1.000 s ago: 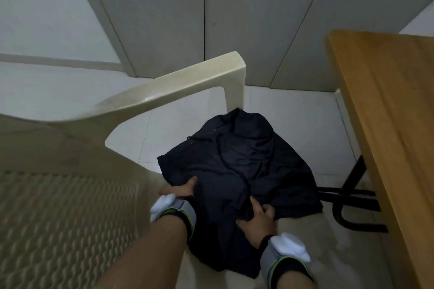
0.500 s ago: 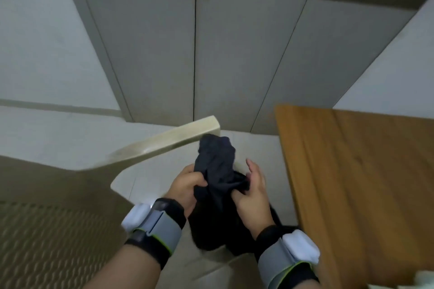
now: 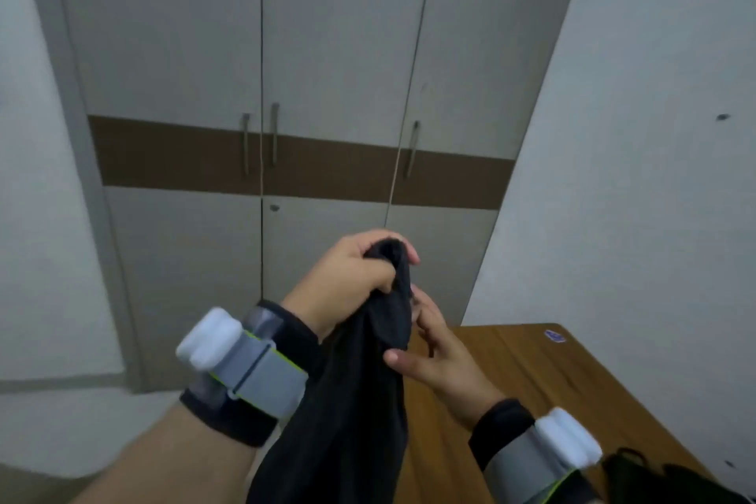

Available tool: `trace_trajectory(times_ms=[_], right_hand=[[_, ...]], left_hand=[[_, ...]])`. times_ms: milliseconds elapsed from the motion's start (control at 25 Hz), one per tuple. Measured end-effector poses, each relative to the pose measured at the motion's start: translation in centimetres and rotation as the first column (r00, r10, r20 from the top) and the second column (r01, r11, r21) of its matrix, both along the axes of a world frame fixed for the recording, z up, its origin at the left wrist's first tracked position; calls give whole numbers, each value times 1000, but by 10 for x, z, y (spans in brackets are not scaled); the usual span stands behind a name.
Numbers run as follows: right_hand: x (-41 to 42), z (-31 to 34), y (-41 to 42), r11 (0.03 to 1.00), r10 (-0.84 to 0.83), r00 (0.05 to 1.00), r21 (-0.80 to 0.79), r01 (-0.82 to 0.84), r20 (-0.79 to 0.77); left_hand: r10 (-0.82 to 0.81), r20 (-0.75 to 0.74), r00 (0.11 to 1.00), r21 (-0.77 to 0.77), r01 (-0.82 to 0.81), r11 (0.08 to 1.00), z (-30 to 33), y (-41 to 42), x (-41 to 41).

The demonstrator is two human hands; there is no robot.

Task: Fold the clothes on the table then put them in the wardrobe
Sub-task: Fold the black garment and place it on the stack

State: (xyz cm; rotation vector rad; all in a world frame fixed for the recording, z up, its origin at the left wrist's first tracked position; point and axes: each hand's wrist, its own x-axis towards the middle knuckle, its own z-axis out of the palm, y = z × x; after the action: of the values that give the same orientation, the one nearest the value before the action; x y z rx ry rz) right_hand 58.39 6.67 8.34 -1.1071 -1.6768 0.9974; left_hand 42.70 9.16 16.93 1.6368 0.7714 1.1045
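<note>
A dark navy garment (image 3: 347,389) hangs in the air in front of me, bunched at its top. My left hand (image 3: 347,278) grips that top end in a fist. Just below and to the right, my right hand (image 3: 433,348) holds the cloth's edge, its thumb against the fabric and its fingers behind it. The grey wardrobe (image 3: 262,160) with a brown band stands straight ahead, its doors closed. The wooden table (image 3: 552,381) lies at the lower right, with more dark clothing (image 3: 662,479) on its near corner.
Three metal handles (image 3: 273,135) sit on the wardrobe doors at the brown band. A white wall (image 3: 634,135) rises to the right behind the table, another to the left. A small blue sticker (image 3: 555,336) lies on the table's far edge.
Both hands lifted the dark garment off the plastic chair and raised it high. My view swung up from the chair and floor to the wardrobe doors.
</note>
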Motion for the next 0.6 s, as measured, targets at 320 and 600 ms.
trace_trajectory(times_ms=[320,600], right_hand=[[30,85,-53,986,135,984,-109,-123,116],[87,145,-87,991,-36,915,-101,84,402]], left_hand=[[-204,240,949,101,184,978,120,-43,18],[-249,389,887,118,220,968,162,-60,42]])
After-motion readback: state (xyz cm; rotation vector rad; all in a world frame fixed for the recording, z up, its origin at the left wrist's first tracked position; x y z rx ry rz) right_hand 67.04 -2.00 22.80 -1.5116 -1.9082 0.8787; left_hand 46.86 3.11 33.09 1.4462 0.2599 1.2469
